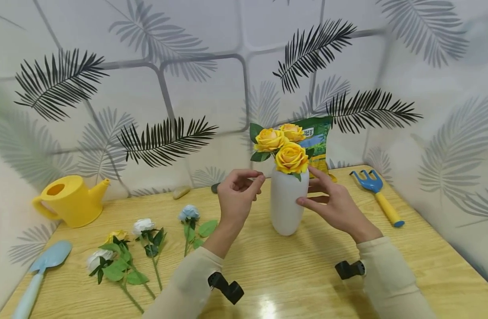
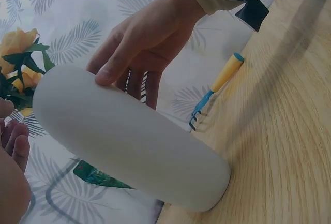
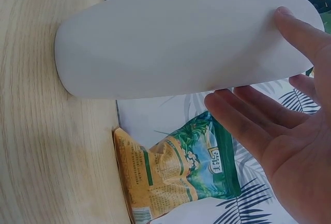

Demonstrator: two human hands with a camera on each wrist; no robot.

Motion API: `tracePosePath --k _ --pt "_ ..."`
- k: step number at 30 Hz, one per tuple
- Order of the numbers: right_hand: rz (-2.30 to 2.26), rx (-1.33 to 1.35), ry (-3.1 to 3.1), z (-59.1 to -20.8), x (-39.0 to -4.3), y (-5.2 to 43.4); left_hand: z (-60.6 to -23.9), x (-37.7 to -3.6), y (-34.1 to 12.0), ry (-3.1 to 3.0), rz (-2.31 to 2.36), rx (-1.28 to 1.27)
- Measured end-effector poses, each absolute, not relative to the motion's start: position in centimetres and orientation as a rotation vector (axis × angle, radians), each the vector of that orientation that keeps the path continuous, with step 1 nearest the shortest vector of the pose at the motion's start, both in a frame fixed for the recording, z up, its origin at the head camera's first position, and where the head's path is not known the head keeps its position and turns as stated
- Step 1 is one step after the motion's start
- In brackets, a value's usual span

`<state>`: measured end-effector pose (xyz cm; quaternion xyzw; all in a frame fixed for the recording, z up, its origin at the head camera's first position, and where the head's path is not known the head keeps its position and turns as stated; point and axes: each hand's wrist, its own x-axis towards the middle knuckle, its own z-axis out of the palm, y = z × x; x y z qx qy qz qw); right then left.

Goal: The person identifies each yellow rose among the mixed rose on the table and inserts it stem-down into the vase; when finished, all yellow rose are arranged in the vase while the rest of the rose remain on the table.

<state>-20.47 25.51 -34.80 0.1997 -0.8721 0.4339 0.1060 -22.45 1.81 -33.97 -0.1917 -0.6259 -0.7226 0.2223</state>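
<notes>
Near the back of the wooden desk [image 1: 292, 270] stood a white vase [image 1: 285, 208] holding three yellow roses [image 1: 285, 148]. At its right side the right hand [image 1: 335, 201] rested with straight, released fingers, the thumb tip touching the vase wall. Just left of the vase neck, the left hand [image 1: 238, 195] hovered with fingers loosely curled, grasping nothing. Behind the vase leaned a green soil bag [image 1: 317, 141]; a blue hand rake [image 1: 377, 195] lay to the right.
</notes>
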Motion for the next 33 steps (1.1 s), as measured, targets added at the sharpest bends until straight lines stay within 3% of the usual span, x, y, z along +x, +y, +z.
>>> tracePosePath --k 9,16,33 --pt "1.258 0.588 -2.577 -34.8 -20.3 25.6 -34.0 -20.4 -2.3 -1.68 -2.029 -0.51" --pt "1.253 0.598 -2.562 -34.9 -20.5 25.5 -35.6 -18.8 -8.0 -1.872 -1.767 -0.395" --pt "1.271 0.585 -2.569 -34.8 -20.4 25.3 -40.4 -14.0 -22.6 -2.559 -1.061 0.415"
